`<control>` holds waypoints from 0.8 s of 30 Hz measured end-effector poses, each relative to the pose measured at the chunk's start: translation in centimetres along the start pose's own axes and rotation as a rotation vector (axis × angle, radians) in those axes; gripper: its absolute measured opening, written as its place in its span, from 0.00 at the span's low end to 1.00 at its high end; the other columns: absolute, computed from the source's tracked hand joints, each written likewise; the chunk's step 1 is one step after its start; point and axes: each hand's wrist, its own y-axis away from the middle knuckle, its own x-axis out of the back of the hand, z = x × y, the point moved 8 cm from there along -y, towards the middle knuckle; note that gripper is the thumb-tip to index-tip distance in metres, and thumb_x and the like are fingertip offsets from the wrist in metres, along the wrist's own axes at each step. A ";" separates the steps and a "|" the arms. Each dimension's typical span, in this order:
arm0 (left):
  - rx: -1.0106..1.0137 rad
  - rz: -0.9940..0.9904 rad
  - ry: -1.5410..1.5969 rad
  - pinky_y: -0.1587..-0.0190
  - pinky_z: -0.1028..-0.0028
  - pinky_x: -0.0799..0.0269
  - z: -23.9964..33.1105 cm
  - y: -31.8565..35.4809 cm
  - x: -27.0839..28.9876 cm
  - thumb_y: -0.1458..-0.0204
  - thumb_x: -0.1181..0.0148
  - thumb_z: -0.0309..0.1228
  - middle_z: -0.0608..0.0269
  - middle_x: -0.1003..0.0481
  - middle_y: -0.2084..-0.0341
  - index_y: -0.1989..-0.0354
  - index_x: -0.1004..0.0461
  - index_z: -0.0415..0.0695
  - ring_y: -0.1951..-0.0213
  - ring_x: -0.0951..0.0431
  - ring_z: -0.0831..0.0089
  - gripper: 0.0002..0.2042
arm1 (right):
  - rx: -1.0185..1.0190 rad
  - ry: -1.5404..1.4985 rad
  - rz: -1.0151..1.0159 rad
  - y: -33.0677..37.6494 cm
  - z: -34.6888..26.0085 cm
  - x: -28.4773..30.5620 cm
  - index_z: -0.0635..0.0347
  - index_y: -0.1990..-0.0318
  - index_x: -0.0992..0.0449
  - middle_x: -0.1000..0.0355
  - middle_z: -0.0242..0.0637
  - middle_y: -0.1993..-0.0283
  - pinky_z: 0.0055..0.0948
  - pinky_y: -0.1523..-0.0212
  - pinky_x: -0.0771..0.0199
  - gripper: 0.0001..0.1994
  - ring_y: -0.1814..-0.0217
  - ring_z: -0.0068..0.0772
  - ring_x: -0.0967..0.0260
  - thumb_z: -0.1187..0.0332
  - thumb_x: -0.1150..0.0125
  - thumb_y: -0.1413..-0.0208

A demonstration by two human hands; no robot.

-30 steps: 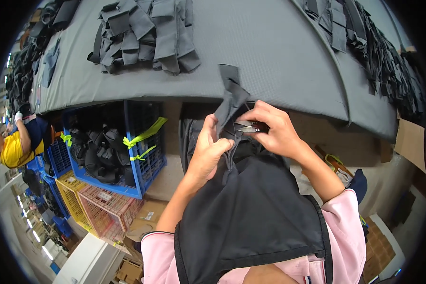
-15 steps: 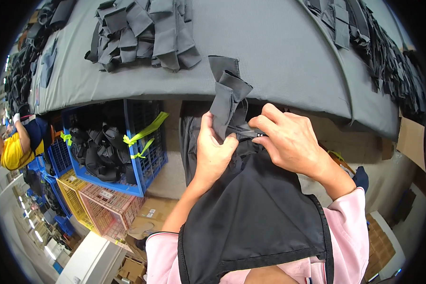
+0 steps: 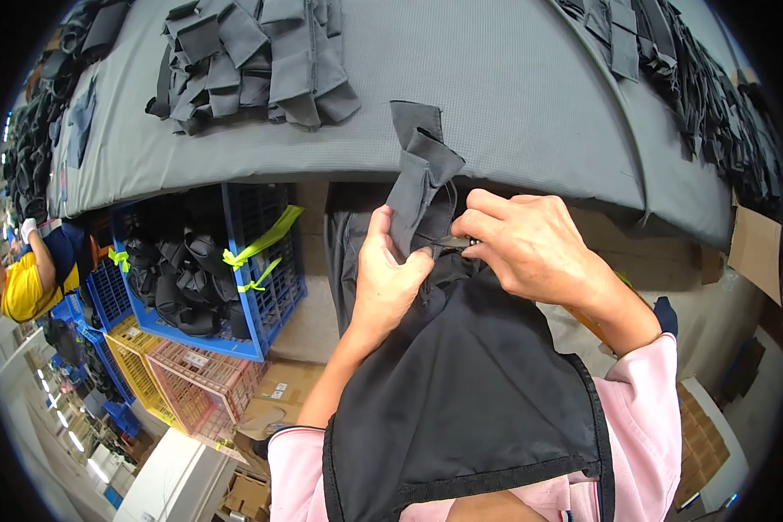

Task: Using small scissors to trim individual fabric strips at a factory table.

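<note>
My left hand point(image 3: 390, 277) pinches a folded dark grey fabric strip point(image 3: 422, 178) between thumb and fingers. The strip's upper end reaches over the table's edge. Close on its right, my right hand point(image 3: 526, 248) is closed round a small metal tool, which looks like thread snips point(image 3: 449, 242). Its pointed tip is at the strip beside my left thumb; most of the tool is hidden in my fingers. Below both hands, a black apron point(image 3: 487, 383) covers my front.
A grey-covered table point(image 3: 478, 61) spans the far side, bearing a heap of grey fabric pieces point(image 3: 257, 65) and a dark strip pile point(image 3: 713, 96). At left stand a blue crate point(image 3: 261, 348) of black pieces, a pink crate point(image 3: 204, 374) and a person in yellow point(image 3: 30, 283).
My right hand and the metal tool have shifted slightly, and more of the tip shows beside the strip. My left hand keeps its hold. The whole view has moved a little.
</note>
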 end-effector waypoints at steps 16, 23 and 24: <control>-0.043 0.039 -0.037 0.50 0.78 0.37 0.7 0.0 0.1 0.57 0.49 0.17 0.56 0.34 0.55 0.45 0.47 0.29 0.54 0.33 0.75 0.27 | -0.058 0.002 0.122 0.6 -0.2 -0.4 0.60 0.65 0.30 0.37 0.35 0.69 0.32 0.75 0.33 0.12 0.73 0.36 0.31 0.74 0.35 0.59; -0.094 0.052 -0.048 0.49 0.78 0.38 1.0 -0.3 0.2 0.56 0.49 0.18 0.58 0.34 0.55 0.48 0.43 0.32 0.54 0.34 0.76 0.24 | -0.264 -0.583 0.431 2.3 3.0 -1.4 0.65 0.64 0.26 0.34 0.37 0.70 0.26 0.71 0.33 0.10 0.72 0.31 0.33 0.78 0.38 0.57; -0.096 0.055 -0.049 0.49 0.78 0.38 1.1 -0.3 0.1 0.56 0.49 0.18 0.58 0.34 0.55 0.48 0.43 0.32 0.54 0.34 0.76 0.24 | -0.282 -0.575 0.413 2.1 3.0 -1.6 0.64 0.65 0.27 0.32 0.36 0.70 0.27 0.71 0.32 0.09 0.71 0.34 0.31 0.76 0.37 0.56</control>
